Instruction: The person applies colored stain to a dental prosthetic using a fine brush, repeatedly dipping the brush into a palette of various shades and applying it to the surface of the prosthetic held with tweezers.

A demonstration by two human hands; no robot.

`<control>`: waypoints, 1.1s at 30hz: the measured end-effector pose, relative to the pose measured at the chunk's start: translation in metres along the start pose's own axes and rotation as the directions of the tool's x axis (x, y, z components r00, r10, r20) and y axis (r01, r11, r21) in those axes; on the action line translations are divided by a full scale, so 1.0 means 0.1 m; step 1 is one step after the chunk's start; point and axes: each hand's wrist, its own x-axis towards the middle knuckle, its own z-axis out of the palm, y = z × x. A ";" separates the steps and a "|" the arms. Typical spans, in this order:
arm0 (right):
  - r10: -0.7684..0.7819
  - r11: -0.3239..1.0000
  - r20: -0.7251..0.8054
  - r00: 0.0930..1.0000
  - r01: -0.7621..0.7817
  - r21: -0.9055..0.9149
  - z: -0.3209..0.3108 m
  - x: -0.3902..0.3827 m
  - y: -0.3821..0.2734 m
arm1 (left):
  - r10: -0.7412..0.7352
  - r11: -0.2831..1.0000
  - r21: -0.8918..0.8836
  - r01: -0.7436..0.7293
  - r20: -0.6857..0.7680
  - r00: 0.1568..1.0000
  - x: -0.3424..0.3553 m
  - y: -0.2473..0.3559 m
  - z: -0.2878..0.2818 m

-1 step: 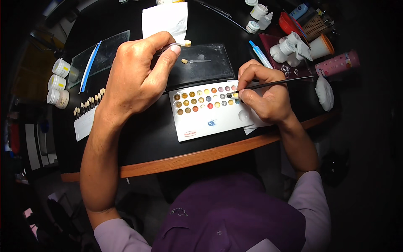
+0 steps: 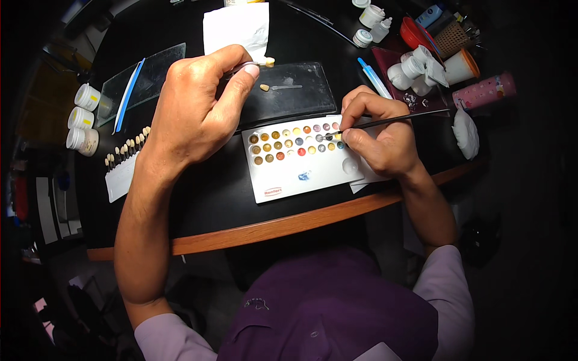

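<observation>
Raised over the table, my left hand (image 2: 205,105) pinches a slim metal holder (image 2: 257,64); the fingers hide most of it. At its tip sits a small cream tooth crown (image 2: 270,62). My right hand (image 2: 382,135) is closed around a fine black paintbrush (image 2: 421,115), whose tip points down into the coloured wells of a white palette (image 2: 277,177). Blue paint marks the palette's bare part. Behind it lies a dark glass slab (image 2: 301,103) with another tooth-shaped piece (image 2: 264,88) and a thin pale streak or stick.
A tooth shade guide (image 2: 117,180) and several white jars (image 2: 83,140) stand at left, near a clear glass plate (image 2: 156,66). White paper (image 2: 235,30) is at the back. Small bottles (image 2: 411,67), a red bowl (image 2: 415,33), a pink cylinder (image 2: 484,90) and crumpled tissue (image 2: 465,135) crowd the right.
</observation>
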 end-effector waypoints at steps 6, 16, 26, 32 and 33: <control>0.000 1.000 0.006 1.000 0.000 -0.001 0.01 0.02 0.01 | 0.000 1.000 -0.005 -0.001 -0.001 1.000 -0.01 0.00 -0.01; 0.010 0.999 -0.011 1.000 -0.009 0.053 0.00 0.00 0.05 | 0.056 0.993 0.097 -0.061 0.048 0.997 -0.02 -0.02 0.00; -0.017 0.997 0.005 1.000 0.017 0.072 0.02 -0.02 0.04 | 0.132 0.962 0.238 -0.133 0.021 0.991 -0.05 -0.04 0.00; -0.100 0.990 0.039 0.994 0.096 0.101 0.00 -0.04 0.08 | 0.140 0.961 0.237 -0.142 0.028 0.990 -0.04 -0.07 0.03; -0.075 0.992 0.047 0.996 0.069 0.110 0.01 -0.05 0.04 | 0.150 0.959 0.241 -0.152 0.025 0.988 -0.05 -0.07 0.02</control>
